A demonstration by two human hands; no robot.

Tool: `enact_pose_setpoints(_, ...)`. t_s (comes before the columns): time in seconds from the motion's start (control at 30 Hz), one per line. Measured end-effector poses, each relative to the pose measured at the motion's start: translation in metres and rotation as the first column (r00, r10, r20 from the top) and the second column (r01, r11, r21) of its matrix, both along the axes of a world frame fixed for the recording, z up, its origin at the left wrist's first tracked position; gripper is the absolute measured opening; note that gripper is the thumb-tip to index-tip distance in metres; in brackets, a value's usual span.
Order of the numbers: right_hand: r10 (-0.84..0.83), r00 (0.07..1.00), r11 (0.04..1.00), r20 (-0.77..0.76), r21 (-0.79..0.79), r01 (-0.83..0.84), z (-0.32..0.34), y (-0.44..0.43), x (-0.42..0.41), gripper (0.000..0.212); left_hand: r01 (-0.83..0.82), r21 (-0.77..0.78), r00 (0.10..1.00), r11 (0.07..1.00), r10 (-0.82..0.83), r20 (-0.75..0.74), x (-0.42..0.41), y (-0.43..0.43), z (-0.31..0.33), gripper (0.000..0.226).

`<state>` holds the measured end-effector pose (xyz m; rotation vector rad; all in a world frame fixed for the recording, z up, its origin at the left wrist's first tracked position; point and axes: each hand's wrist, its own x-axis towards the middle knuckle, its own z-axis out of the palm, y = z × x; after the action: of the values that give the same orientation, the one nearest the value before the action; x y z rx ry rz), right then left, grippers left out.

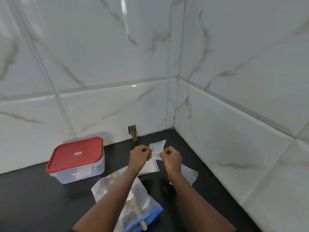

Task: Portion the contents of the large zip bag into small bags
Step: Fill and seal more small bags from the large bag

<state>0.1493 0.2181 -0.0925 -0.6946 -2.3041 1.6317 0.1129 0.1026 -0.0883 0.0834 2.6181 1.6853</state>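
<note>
— Black counter (33, 198), white tiles. Where is the small bag (157, 150)?

— Off the surface. It hangs above the counter's far part, close to the wall corner, stretched between both hands. On its left edge the left hand (139, 155) pinches it; on its right edge the right hand (172, 158) does the same, fingers curled tight on the plastic.

— Which way does it run?

— Its long axis goes near to far, the far end leaning a little right. I cannot tell which end is the mouth.

— And the large zip bag (145, 206)?

— Flat on the counter under the forearms, long axis from far left to near right. Its blue zip strip (150, 216) is the near-right end, pointing back at the person. Dark contents show at the far-left end. A wooden handle (143, 223) lies along it, its end by the zip.

— Room to move?

— At the left stands a clear container (80, 173) with a red lid (76, 153), near the zip bag's far-left corner but apart from it. Just under the hands lies a stack of spare bags (150, 168), and some loose bags (190, 174) lie right of the right wrist. The tiled walls (100, 64) close off the far and right sides. The widest stretch of counter shows at the near left.
</note>
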Motion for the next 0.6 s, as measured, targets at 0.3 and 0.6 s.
enact_pose_setpoints(0.3, 0.255, 0.925, 0.96, -0.282, -0.039, -0.276, 0.072, -0.002, 0.025, 0.018, 0.092, 0.141, 0.987, 0.986, -0.07, -0.148, 0.015, 0.002, 0.07, 0.032)
enact_pose_setpoints(0.6, 0.31, 0.902, 0.918, -0.301, -0.153, -0.366, 0.099, -0.013, 0.044, 0.016, 0.118, 0.333, 0.99, 0.936, -0.086, -0.109, 0.036, -0.013, 0.087, 0.023)
